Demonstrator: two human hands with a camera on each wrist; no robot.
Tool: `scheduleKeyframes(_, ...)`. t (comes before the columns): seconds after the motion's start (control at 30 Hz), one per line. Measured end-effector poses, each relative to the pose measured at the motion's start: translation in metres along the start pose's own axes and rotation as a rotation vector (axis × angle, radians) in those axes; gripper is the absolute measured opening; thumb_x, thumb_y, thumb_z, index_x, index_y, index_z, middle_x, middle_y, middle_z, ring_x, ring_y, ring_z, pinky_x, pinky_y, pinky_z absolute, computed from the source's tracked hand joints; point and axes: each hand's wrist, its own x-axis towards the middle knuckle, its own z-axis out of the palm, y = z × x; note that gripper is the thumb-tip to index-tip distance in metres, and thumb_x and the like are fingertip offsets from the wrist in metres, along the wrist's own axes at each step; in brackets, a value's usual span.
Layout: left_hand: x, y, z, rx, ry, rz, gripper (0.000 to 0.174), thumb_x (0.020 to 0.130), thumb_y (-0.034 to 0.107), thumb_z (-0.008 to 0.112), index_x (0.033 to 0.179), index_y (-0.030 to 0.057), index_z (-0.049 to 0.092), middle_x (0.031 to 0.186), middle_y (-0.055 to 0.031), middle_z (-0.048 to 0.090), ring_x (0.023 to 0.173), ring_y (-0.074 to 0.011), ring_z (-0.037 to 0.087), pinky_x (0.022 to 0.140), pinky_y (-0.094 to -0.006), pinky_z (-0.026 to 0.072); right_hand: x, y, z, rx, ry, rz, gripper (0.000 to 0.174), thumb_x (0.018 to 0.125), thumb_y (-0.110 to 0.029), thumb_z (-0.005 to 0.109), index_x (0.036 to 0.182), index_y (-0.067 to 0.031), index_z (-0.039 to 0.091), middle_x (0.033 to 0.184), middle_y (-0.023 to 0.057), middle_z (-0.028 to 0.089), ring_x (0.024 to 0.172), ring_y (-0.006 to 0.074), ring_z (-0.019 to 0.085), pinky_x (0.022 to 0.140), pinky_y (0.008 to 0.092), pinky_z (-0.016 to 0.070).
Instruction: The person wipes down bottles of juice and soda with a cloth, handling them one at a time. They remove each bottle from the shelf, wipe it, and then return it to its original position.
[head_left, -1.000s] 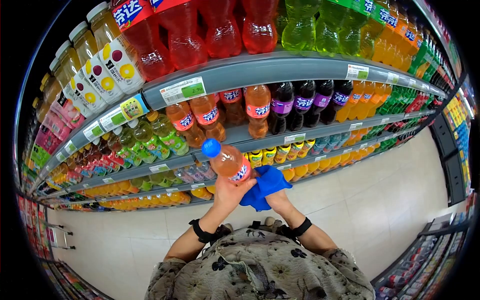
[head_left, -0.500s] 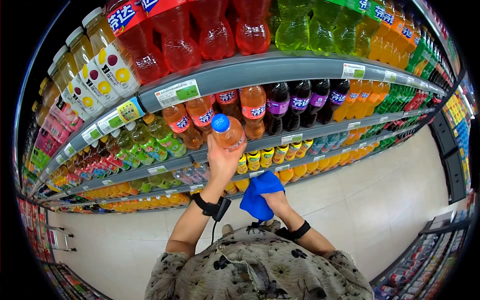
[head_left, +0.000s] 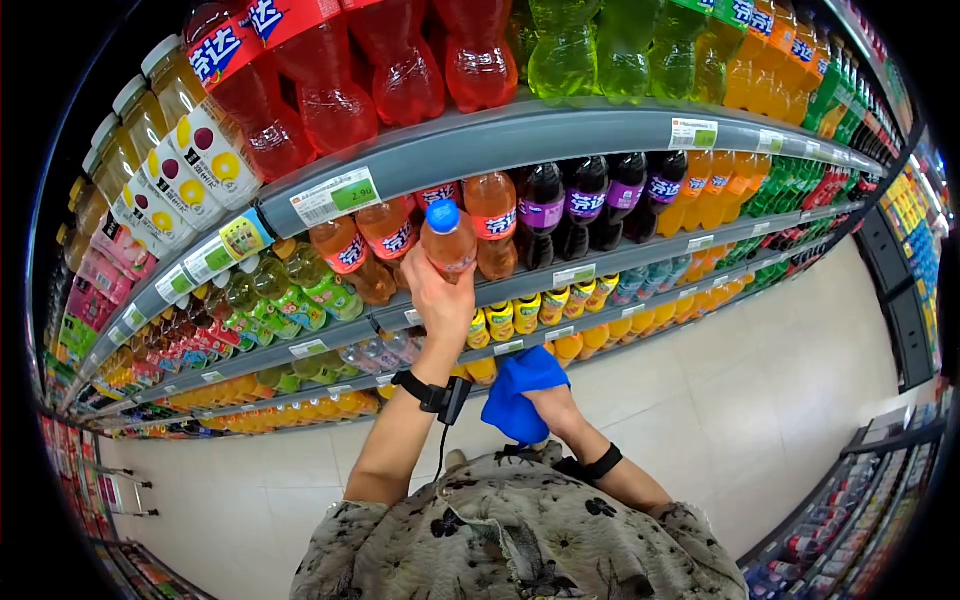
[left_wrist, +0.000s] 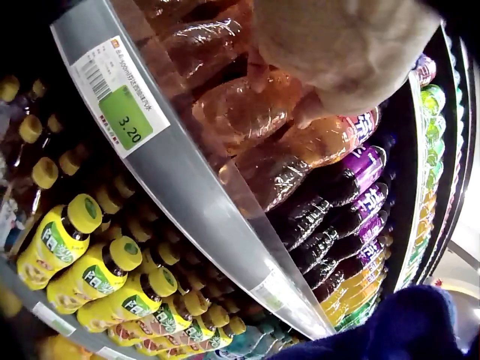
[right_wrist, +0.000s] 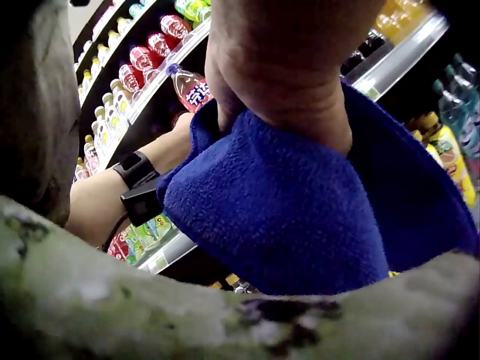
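My left hand [head_left: 443, 300] grips a soda bottle [head_left: 448, 243] with a blue cap and pinkish-orange drink, held upright at the front of the second shelf. Similar red-labelled bottles [head_left: 492, 225] stand on both sides of it. In the left wrist view, the fingers of the left hand [left_wrist: 337, 52] come down over the bottles behind the shelf's clear lip. Lower and closer to the body, my right hand [head_left: 553, 408] holds a blue cloth [head_left: 515, 390]. The cloth [right_wrist: 262, 202] hangs in folds below the right hand [right_wrist: 285, 82] in its wrist view, hiding the fingertips.
A grey upper shelf edge [head_left: 560, 125] juts out above the left hand, carrying large red and green bottles. Dark purple-labelled bottles [head_left: 585, 203] stand to the right. Yellow bottles [head_left: 526, 315] fill the shelf below. A price tag [left_wrist: 124, 105] sits on the shelf edge.
The left hand has carried the bottle from beside the cloth up and forward to the shelf, turning it upright. The right hand stays low with the cloth, now apart from the bottle.
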Motion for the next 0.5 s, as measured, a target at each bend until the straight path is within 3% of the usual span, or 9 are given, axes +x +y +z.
scheduleKeyframes(0.3, 0.001, 0.001, -0.001, -0.032, -0.062, -0.152, 0.078, 0.067, 0.015, 0.076, 0.129, -0.0012, 0.031, 0.118, -0.0228, 0.04, 0.109, -0.0409, 0.044, 0.087, -0.0445, 0.0417, 0.004, 0.011, -0.005, -0.027, -0.021, -0.021, 0.031, 0.08, -0.01, 0.064, 0.108, -0.0012, 0.055, 0.102, 0.0056, 0.059, 0.095, 0.0148, 0.055, 0.084, 0.0288, 0.0435)
scheduleKeyframes(0.43, -0.003, -0.007, 0.008, 0.064, 0.005, -0.042, 0.08, 0.067, 0.016, 0.075, 0.132, -0.0008, 0.029, 0.122, -0.0223, 0.038, 0.109, -0.0413, 0.044, 0.087, -0.0444, 0.0421, 0.003, 0.013, -0.006, -0.027, -0.025, -0.044, 0.031, 0.08, -0.01, 0.064, 0.108, -0.0014, 0.055, 0.102, 0.0053, 0.059, 0.094, 0.0144, 0.056, 0.083, 0.0287, 0.0439)
scheduleKeyframes(0.5, -0.001, -0.005, 0.01, 0.083, 0.015, -0.014, 0.082, 0.069, 0.015, 0.073, 0.134, -0.0013, 0.026, 0.123, -0.0224, 0.037, 0.109, -0.0415, 0.044, 0.086, -0.044, 0.0428, -0.001, 0.003, -0.002, -0.022, -0.026, -0.064, 0.018, 0.085, -0.008, 0.059, 0.101, -0.0029, 0.052, 0.093, 0.0047, 0.06, 0.085, 0.0128, 0.058, 0.074, 0.0274, 0.048)
